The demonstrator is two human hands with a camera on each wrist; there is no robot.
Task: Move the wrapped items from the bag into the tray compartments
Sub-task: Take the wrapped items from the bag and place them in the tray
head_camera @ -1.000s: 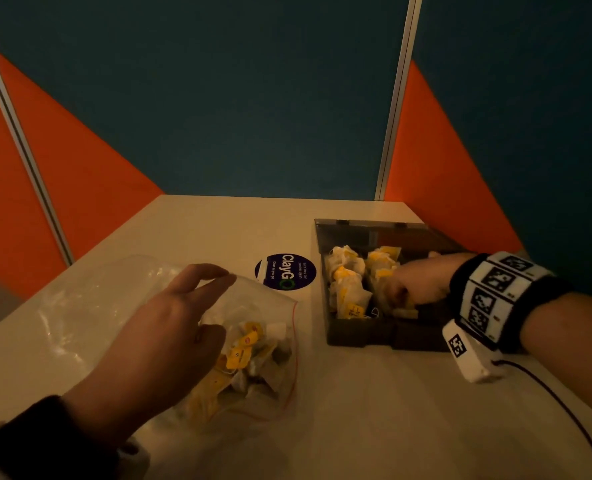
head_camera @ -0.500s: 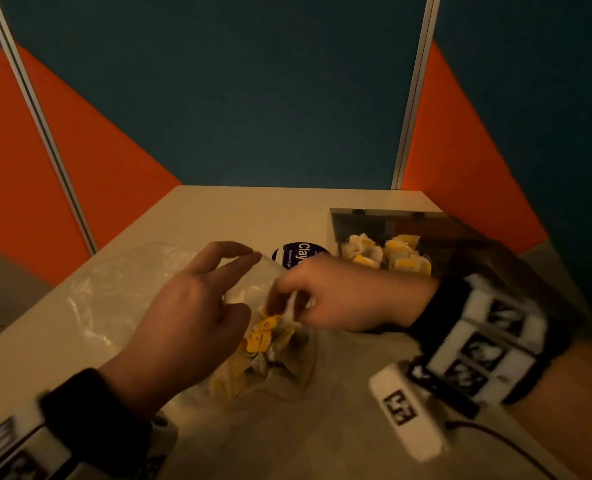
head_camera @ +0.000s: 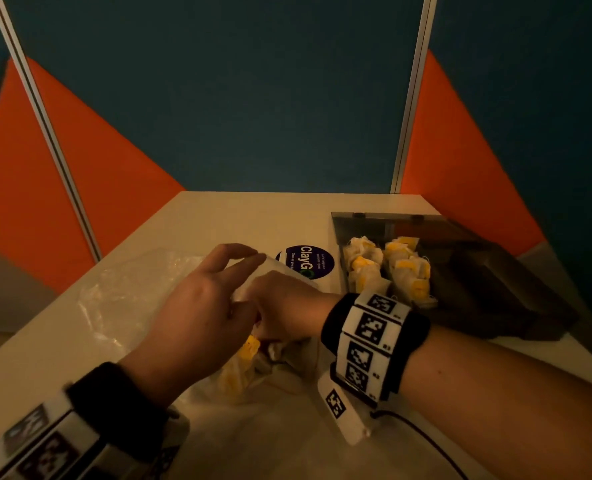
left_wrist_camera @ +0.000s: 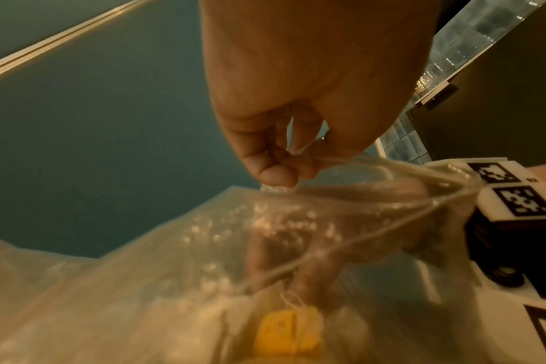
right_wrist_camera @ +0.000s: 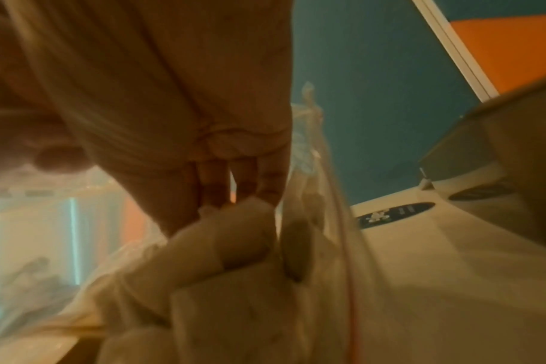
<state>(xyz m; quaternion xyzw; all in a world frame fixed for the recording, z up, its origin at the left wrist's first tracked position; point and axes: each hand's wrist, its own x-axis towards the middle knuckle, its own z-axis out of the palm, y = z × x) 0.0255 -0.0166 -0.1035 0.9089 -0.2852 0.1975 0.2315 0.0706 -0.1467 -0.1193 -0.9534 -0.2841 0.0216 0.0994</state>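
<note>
A clear plastic bag (head_camera: 132,299) lies on the table with yellow-tagged wrapped items (head_camera: 246,355) inside. My left hand (head_camera: 249,271) lifts its mouth, and the left wrist view shows thumb and finger pinching the bag's rim (left_wrist_camera: 281,170). My right hand (head_camera: 280,306) is reached into the bag. Its fingers (right_wrist_camera: 222,187) come down onto a white wrapped item (right_wrist_camera: 228,236), and their tips are hidden behind it. The dark tray (head_camera: 495,306) stands at the right, with several wrapped items (head_camera: 391,268) in its left compartments.
A round dark sticker (head_camera: 305,261) lies on the table (head_camera: 235,216) between bag and tray. A thin cable (head_camera: 426,441) trails from my right wrist. Blue and orange partition walls close off the far edge. The tray's right side is dark.
My right hand left the tray, crossed to the left and went into the bag. My left hand stayed at the bag's mouth, holding it up.
</note>
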